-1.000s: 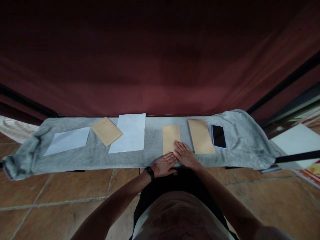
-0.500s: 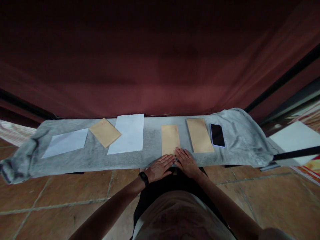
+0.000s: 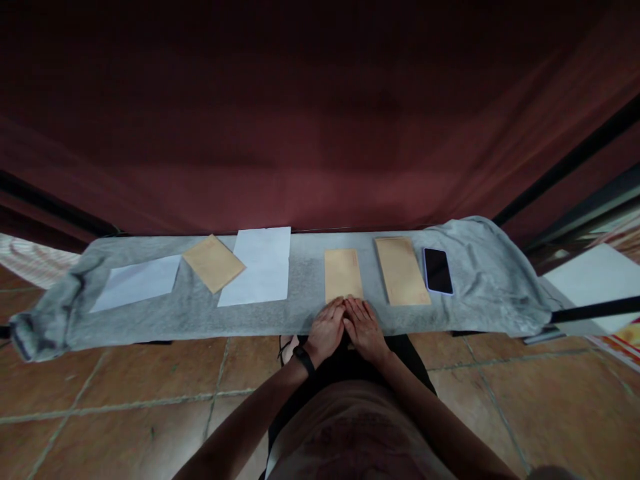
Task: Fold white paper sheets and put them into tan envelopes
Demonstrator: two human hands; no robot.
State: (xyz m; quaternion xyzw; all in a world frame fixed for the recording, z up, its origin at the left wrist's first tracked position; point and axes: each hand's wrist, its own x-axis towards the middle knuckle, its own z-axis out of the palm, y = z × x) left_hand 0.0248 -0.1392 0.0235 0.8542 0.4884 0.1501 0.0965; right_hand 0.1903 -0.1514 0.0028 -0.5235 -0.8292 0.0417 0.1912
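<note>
Pressing left hand [image 3: 326, 331] and right hand [image 3: 366, 330], unclenched and grasping nothing, onto the lower end of a brown envelope [image 3: 343, 273] just below center frame, seemingly flattened except perhaps at the covered edge.

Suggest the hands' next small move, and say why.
Perhaps slide the left hand and right hand forward over the middle brown envelope: both lie at its near end, while its far part shows uncovered on the grey cloth.
</note>
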